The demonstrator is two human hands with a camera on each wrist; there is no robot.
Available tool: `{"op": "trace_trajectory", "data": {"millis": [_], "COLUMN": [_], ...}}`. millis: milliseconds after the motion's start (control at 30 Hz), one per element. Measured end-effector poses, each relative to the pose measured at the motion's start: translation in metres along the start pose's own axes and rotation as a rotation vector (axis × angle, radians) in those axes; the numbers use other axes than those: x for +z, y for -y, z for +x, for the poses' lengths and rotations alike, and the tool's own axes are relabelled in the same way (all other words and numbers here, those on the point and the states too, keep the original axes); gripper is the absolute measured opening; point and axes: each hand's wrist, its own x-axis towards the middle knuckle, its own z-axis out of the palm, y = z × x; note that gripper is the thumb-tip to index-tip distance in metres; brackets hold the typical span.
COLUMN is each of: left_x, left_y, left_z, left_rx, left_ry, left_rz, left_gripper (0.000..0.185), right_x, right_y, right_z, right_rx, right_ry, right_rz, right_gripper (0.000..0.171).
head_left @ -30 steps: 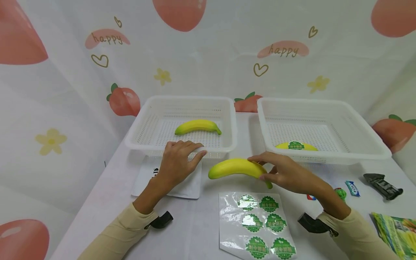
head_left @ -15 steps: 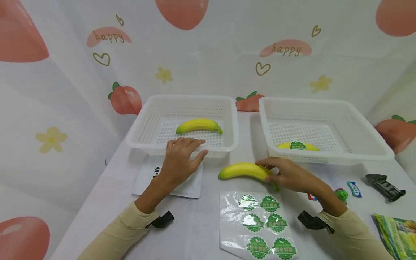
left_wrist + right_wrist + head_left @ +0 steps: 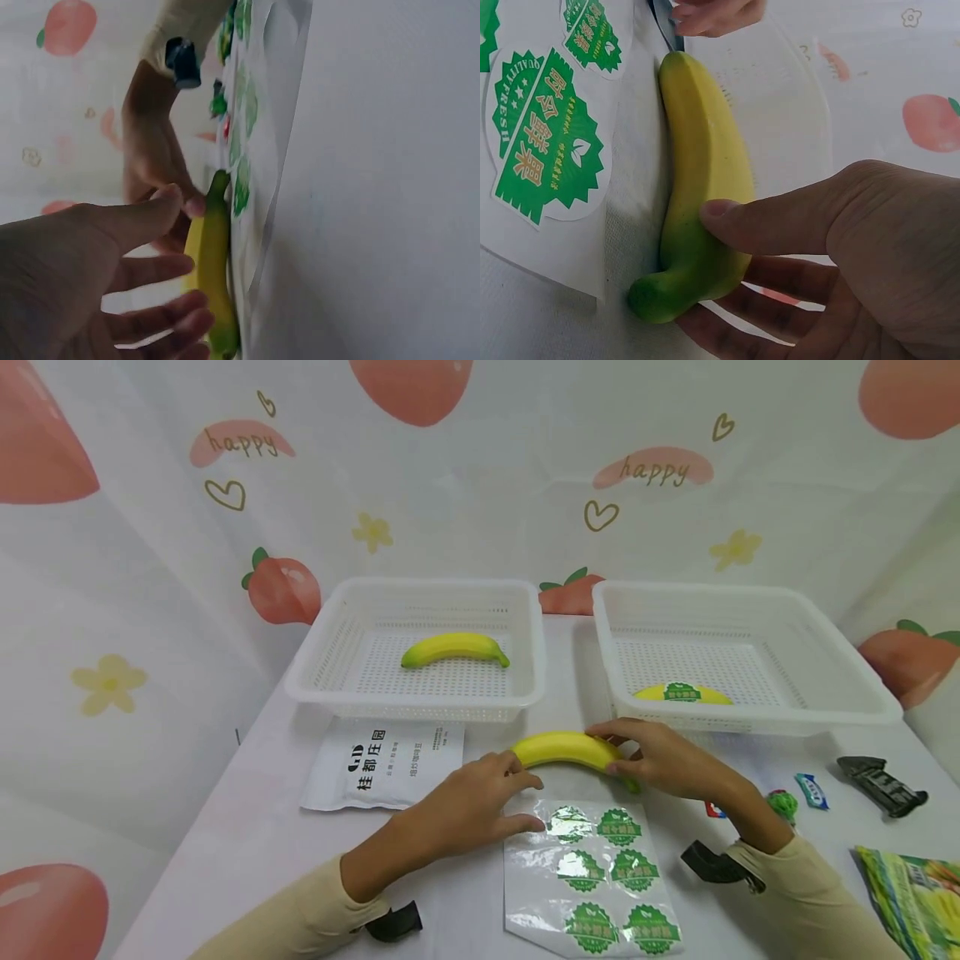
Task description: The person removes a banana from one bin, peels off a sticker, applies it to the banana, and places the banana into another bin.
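On the white table, my right hand [image 3: 667, 760] grips a yellow banana [image 3: 562, 747] near its green stem, with the thumb on one side and fingers on the other in the right wrist view. My left hand [image 3: 465, 806] is by the banana's other end, its fingers loosely spread; the left wrist view shows them in front of the banana, and I cannot tell whether they touch it. Below both hands lies a clear-looking sheet of round green stickers [image 3: 633, 870], its upper left corner near my left thumb.
A white basket [image 3: 420, 702] at the back left holds another banana [image 3: 455, 647]. In the right basket [image 3: 757, 720] lies a banana with a green sticker [image 3: 682, 692]. A white pouch [image 3: 397, 764], small wrapped candy [image 3: 812, 791], a black wrapped bar [image 3: 883, 785] and a yellow-green packet [image 3: 911, 893] lie around.
My left hand has moved from the left basket's front edge down and right to the banana's left end. The right hand has lowered the banana slightly and shifted it right.
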Motion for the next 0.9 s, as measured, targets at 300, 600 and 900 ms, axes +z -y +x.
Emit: {"op": "trace_trajectory", "data": {"millis": [300,600,900], "left_x": [0.011,0.011,0.009], "left_y": [-0.009,-0.006,0.005], "left_z": [0.010,0.013,0.019], "left_rx": [-0.032,-0.038,-0.129], "left_ry": [0.105,0.114,0.164], "left_rz": [0.108,0.051,-0.204], "left_gripper": [0.071,0.067,0.052], "right_x": [0.001,0.000,0.002], "right_y": [-0.001,0.001,0.008], "right_z": [0.001,0.001,-0.002], "right_rx": [0.002,0.001,-0.044], "right_ry": [0.000,-0.001,-0.076], "right_rz": [-0.005,0.006,-0.128], "right_gripper": [0.052,0.052,0.051]}}
